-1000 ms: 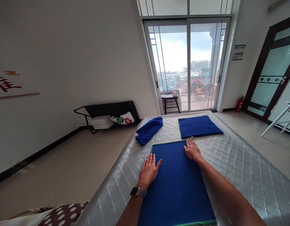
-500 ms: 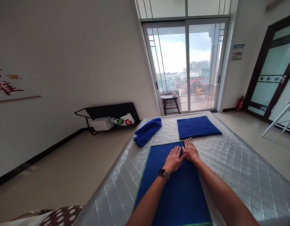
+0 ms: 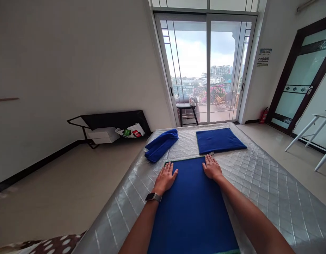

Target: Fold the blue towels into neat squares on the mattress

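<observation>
Across the quilted mattress [image 3: 258, 180], a blue cloth [image 3: 191, 204] lies flat toward six o'clock. The left hand [image 3: 165, 178] has moved from beside the right hand [image 3: 213, 167] to the cloth's eleven o'clock corner — apparently smoothing — both palms flat, grasping nothing.

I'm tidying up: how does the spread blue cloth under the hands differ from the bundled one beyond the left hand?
The spread cloth lies flat; the bundled cloth is gathered into a narrow strip. The spread cloth covers much more of the mattress than the bundled cloth. The left hand and right hand rest on the spread cloth, while neither touches the bundled cloth. Both cloths are blue and lie on the mattress.
</observation>
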`<action>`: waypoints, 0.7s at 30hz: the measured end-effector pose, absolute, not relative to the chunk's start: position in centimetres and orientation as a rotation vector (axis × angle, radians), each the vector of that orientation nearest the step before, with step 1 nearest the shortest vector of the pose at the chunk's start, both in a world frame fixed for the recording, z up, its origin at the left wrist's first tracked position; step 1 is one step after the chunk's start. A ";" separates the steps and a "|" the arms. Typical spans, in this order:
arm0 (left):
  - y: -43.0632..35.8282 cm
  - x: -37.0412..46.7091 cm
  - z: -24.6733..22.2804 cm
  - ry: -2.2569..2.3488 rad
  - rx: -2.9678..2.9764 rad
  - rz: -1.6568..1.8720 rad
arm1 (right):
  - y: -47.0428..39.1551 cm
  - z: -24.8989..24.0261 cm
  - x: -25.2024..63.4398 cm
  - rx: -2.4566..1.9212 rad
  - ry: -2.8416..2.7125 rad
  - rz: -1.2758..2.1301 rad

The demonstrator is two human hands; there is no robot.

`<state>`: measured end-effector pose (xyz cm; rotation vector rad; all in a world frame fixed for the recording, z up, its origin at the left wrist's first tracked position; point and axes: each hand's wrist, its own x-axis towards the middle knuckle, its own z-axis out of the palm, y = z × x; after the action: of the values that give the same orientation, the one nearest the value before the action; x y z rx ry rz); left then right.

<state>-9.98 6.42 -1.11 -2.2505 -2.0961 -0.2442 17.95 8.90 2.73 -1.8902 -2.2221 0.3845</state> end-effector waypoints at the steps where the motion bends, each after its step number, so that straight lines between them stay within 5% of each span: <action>1: 6.4 -9.8 -1.1 -2.098 -2.242 -0.266 | 8.9 2.8 17.9 -1.893 -2.221 0.383; 21: 4.8 -10.3 2.7 -2.235 -2.020 -0.285 | 8.8 2.9 17.9 -1.878 -2.210 0.385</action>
<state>-10.30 4.84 2.66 -2.0202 -2.2346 -0.2848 17.94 8.82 2.93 -1.8778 -2.2097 0.3851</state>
